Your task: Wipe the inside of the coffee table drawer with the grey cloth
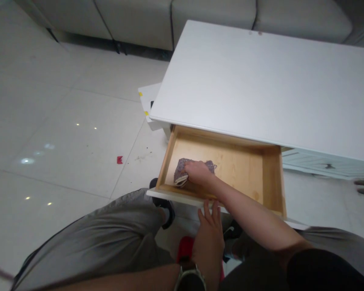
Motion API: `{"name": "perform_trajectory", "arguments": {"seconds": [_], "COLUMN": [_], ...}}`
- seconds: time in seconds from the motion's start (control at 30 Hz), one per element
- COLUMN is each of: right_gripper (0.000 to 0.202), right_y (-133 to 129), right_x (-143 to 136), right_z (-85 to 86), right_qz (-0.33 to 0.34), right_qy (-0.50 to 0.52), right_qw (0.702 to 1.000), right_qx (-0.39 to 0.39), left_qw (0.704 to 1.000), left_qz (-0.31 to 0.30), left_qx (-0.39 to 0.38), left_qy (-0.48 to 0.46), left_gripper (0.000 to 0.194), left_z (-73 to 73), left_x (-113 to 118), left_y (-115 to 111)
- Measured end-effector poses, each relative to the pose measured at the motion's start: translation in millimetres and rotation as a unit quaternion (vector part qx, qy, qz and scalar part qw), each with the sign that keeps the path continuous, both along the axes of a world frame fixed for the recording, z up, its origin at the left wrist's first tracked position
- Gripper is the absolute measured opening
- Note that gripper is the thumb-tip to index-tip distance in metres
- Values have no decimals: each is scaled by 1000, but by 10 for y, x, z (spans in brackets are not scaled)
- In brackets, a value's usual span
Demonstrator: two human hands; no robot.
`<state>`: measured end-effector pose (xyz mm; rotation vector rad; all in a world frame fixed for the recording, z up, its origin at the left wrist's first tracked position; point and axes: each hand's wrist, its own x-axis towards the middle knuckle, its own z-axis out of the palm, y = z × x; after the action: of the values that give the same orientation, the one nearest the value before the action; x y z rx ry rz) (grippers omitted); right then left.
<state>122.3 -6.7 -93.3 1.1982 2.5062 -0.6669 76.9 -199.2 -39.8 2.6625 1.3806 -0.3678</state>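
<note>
An open wooden drawer (pixel 239 161) with a white front sticks out from a white table. Inside it, near the left front corner, my right hand (pixel 198 173) presses a folded grey-purple cloth (pixel 179 171) against the drawer bottom. The fingers close over the cloth and partly hide it. My left hand (pixel 209 230), with a watch (pixel 190 279) on its wrist, is below the right forearm. Its fingers are apart and touch the drawer's white front edge; the thumb is hidden.
The white tabletop (pixel 261 89) extends behind the drawer, with a sofa (pixel 212 18) beyond. A closed drawer with a knob (pixel 329 166) is at right. A red scrap (pixel 119 160) lies on the tiled floor (pixel 63 141). Something red (pixel 185 247) is under my left hand.
</note>
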Motion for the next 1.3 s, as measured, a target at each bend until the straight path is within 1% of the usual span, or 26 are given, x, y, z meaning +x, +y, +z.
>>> {"name": "perform_trajectory", "arguments": {"seconds": [0.07,0.2,0.3,0.37,0.43,0.53,0.63,0.7,0.77,0.87,0.93,1.03,1.1,1.13,1.17,1.23,1.3], "right_gripper": [40,38,37,38,37,40,54,58,57,56,53,42,37,36,36,42,50], "right_y": [34,128,194,228,252,243,149,54,-26,-65,-46,1,34,53,74,110,121], "right_x": [45,122,162,186,208,218,138,29,-87,-173,-127,76,239,307,353,359,234], "right_z": [1,-21,-51,-60,-45,30,136,197,240,295,353,505,640,711,778,882,921], "right_qz": [-15,-65,-108,-123,-120,-65,17,65,116,191,216,239,259,262,254,210,150], "right_qy": [-3,8,9,9,29,126,224,230,203,150,111,27,-18,-26,-21,14,53], "right_qw": [1000,997,994,992,992,989,974,971,972,970,970,970,964,963,965,977,987], "right_qx": [-10,-29,-24,-26,-35,-50,-31,-8,5,1,-11,-37,-51,-55,-56,-41,-7], "left_qw": [1000,998,998,997,996,995,995,995,996,995,995,996,995,994,993,993,993], "left_qz": [0,41,55,64,76,87,88,86,82,81,77,58,52,54,58,62,64], "left_qx": [1,-8,5,16,27,39,39,29,8,-32,-52,-67,-80,-89,-97,-103,-94], "left_qy": [8,42,42,39,37,35,36,39,44,45,26,-20,-27,-23,-18,-20,-31], "left_gripper": [54,54,53,51,49,46,48,50,51,51,50,52,55,56,57,55,54], "left_z": [-38,-157,-231,-263,-289,-325,-363,-382,-386,-339,-270,-133,-47,-12,14,44,47], "left_x": [42,178,246,270,287,313,346,371,390,374,320,209,158,146,142,151,163], "left_y": [-35,-151,-235,-273,-300,-329,-343,-335,-304,-212,-130,-13,45,66,81,97,101]}}
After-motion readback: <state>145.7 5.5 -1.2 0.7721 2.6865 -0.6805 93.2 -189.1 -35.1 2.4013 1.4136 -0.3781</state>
